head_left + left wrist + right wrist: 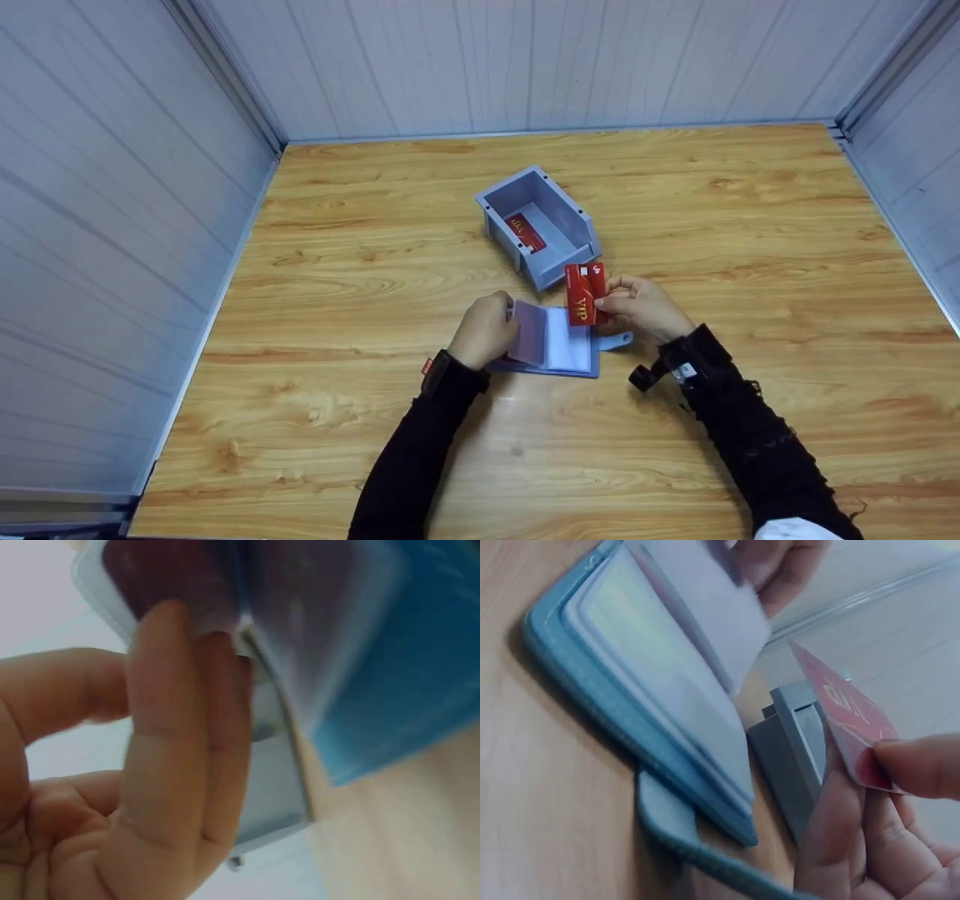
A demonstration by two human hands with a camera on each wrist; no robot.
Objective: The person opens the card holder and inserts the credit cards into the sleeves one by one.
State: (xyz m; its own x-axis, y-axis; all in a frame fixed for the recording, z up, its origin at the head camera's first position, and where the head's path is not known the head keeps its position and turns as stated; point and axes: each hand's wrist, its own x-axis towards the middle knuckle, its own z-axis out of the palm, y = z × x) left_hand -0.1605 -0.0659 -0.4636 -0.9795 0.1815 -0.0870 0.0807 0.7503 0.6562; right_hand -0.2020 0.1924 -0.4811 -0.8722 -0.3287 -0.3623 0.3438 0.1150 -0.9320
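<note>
A blue card holder (607,701) lies opened on the table, its clear plastic sleeves (568,341) showing. My left hand (484,330) grips the lifted sleeve pages (528,334) at the holder's left side; in the left wrist view a dark red card (161,574) shows through a sleeve by the fingers. My right hand (646,309) pinches a red VIP card (580,296) between thumb and fingers, above the right part of the holder. From the holder's right edge a blue snap strap (616,341) sticks out.
Just behind the holder stands a grey open-front bin (501,225) with a red VIP card (526,233) inside. White panel walls (495,67) bound the wooden table (360,255) at the back and sides.
</note>
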